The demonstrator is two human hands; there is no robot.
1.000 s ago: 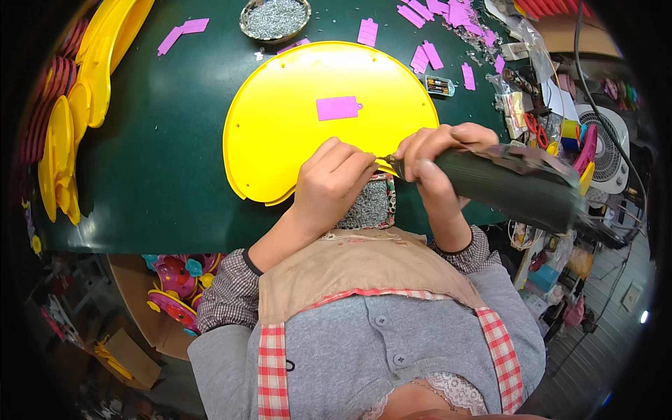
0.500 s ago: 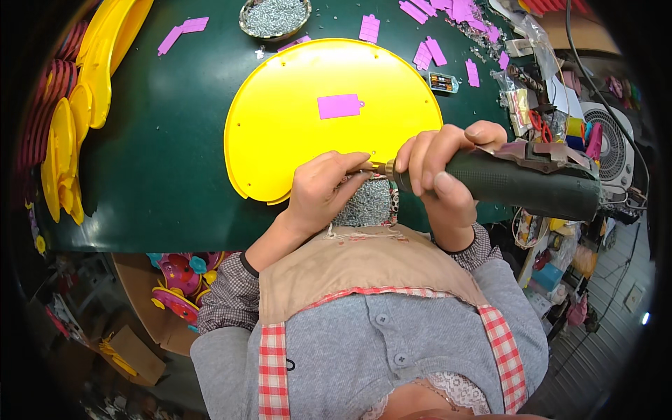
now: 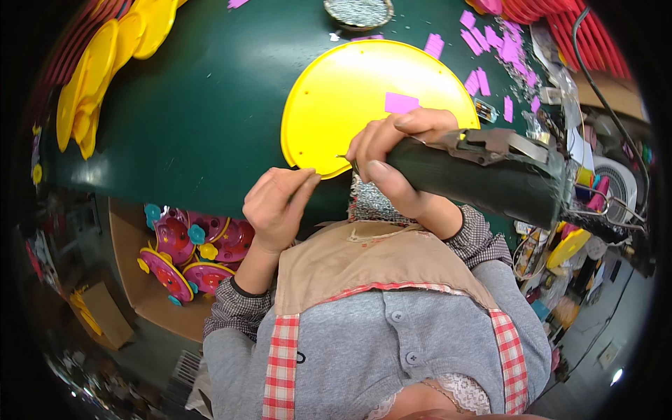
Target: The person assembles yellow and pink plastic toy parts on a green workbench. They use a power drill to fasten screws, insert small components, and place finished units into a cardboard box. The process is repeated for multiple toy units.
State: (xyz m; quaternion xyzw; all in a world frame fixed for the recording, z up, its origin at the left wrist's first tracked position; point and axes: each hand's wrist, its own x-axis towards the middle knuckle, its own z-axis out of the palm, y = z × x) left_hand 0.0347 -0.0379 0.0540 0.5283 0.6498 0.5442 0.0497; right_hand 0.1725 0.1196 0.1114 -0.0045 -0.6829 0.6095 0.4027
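Yellow panel lies on the green counter in my remote view, a pink tag resting on it. I have my right grip clasped round a dark power tool, its tip over the panel's near edge; my left grip is pinched at that edge, and I cannot tell whether it holds anything.

Below the front edge of the green table, at left, a cardboard box holds pink toys with blue and yellow flowers. Farther left, a smaller carton contains yellow pieces. Red plastic parts fill the upper right corner, above a pale fan, partly hidden
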